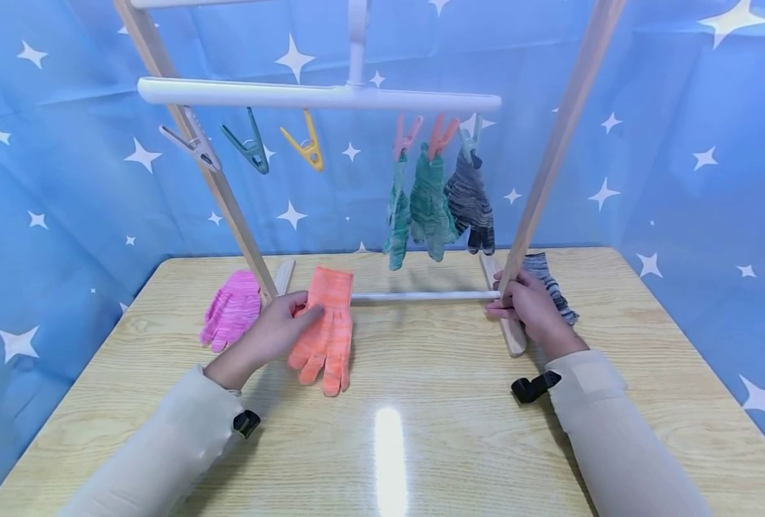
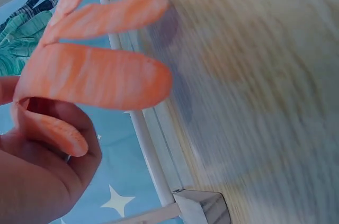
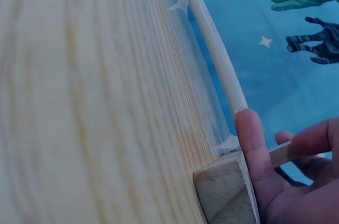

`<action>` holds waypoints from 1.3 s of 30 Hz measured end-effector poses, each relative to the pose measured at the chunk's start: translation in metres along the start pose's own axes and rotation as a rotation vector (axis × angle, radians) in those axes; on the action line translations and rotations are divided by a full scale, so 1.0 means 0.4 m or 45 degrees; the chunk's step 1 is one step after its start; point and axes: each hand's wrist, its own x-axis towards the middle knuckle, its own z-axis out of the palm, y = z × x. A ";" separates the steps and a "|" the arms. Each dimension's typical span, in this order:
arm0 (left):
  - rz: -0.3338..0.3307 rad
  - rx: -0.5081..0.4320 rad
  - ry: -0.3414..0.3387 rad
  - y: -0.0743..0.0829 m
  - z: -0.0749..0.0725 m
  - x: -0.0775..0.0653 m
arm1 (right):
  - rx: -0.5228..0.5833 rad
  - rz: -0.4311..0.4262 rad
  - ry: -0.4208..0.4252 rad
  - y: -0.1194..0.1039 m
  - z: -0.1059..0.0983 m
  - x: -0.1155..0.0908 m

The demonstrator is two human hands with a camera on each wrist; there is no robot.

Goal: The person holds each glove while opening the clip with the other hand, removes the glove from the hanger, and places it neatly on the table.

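Note:
An orange knit glove [image 1: 332, 327] hangs from my left hand [image 1: 277, 329], pinched near its cuff side with the fingers pointing down. In the left wrist view the glove's fingers [image 2: 100, 75] spread over the table, and my thumb and fingers close on its edge. My right hand [image 1: 537, 309] grips the right wooden post [image 1: 553, 154] of the drying rack low down, beside the white lower bar [image 1: 424, 296]. The right wrist view shows fingers [image 3: 251, 139] about the post above a wooden foot [image 3: 228, 189].
From the white upper bar [image 1: 259, 93] hang two green gloves [image 1: 430, 201] and a dark grey glove [image 1: 473, 201] in clips. Grey, dark green and yellow clips [image 1: 307, 147] hang there holding nothing. A pink glove [image 1: 233, 309] lies left; a grey striped glove [image 1: 553, 283] lies right, partly hidden.

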 end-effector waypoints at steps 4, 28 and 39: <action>-0.009 0.023 -0.018 -0.006 0.002 -0.002 | 0.008 0.000 0.000 0.002 -0.001 0.004; -0.065 0.126 -0.131 -0.080 0.018 0.005 | 0.043 0.017 -0.002 0.005 0.002 0.000; -0.113 0.270 -0.103 -0.087 0.017 0.008 | 0.037 0.015 0.001 0.000 0.001 0.001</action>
